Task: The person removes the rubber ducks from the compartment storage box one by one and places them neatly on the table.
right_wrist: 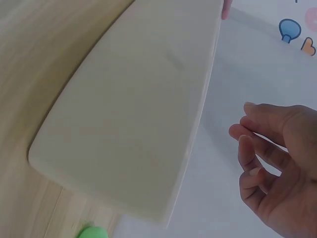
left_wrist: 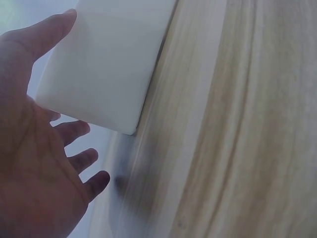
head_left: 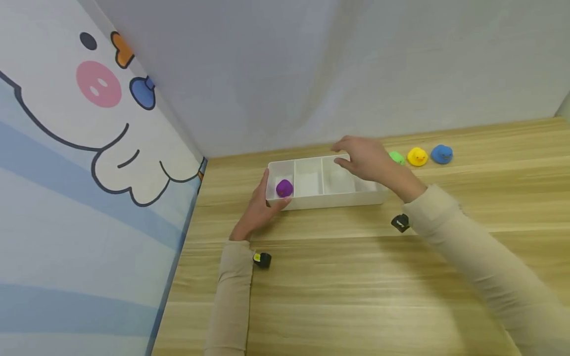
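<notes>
A white divided box (head_left: pixel 338 200) stands on the wooden table, its compartments in a row. In its leftmost compartment lies a purple rubber duck (head_left: pixel 284 188). My left hand (head_left: pixel 260 208) grips the box's left end, the thumb at the front wall and the fingers around the end; the left wrist view shows this hand (left_wrist: pixel 37 163) at the box corner (left_wrist: pixel 99 74). Over the right part of the box hovers my right hand (head_left: pixel 366 159), hiding some of it. In the right wrist view, that hand (right_wrist: pixel 277 168) has loosely bent fingers and nothing between them.
Right of the box sit a green duck (head_left: pixel 397 157), partly hidden by the right hand, a yellow duck (head_left: pixel 417 156) and a blue duck (head_left: pixel 442 154). A pale wall (head_left: pixel 267 89) rises behind the table, and a cartoon-printed panel (head_left: pixel 58 207) bounds the left.
</notes>
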`<act>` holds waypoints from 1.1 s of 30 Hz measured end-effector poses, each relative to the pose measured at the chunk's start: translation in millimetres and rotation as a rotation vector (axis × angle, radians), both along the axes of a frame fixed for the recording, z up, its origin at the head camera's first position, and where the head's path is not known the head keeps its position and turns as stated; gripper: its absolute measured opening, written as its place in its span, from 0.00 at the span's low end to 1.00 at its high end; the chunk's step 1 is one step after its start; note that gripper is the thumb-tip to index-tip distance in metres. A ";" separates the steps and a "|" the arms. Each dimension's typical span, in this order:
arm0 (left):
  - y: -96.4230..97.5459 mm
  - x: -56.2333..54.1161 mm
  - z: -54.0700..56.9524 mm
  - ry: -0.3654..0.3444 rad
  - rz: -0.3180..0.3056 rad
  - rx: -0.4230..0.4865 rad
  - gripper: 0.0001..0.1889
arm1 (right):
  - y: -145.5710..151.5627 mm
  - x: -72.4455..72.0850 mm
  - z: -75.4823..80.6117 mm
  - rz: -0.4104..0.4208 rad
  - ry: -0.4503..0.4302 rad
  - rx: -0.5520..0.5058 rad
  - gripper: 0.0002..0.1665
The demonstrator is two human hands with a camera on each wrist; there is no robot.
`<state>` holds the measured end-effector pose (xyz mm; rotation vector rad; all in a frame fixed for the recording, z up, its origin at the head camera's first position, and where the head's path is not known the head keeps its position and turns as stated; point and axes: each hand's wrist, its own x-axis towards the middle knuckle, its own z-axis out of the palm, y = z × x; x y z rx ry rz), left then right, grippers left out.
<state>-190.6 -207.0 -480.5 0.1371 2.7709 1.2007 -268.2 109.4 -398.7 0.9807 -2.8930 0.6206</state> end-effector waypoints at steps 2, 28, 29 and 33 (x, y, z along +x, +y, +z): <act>-0.3 0.1 0.9 -0.001 -0.002 -0.002 0.57 | -6.7 0.8 -0.1 0.021 0.005 -0.007 0.21; -3.2 -1.0 -0.3 -0.026 -0.016 0.039 0.55 | -73.4 11.8 -16.8 0.141 -0.042 0.002 0.20; -3.2 -0.5 -0.3 -0.035 -0.012 0.039 0.55 | -75.2 12.0 -17.6 0.145 -0.043 0.000 0.20; -3.0 0.2 -1.2 -0.044 -0.015 0.047 0.55 | -83.8 12.1 -20.3 0.154 -0.055 -0.009 0.20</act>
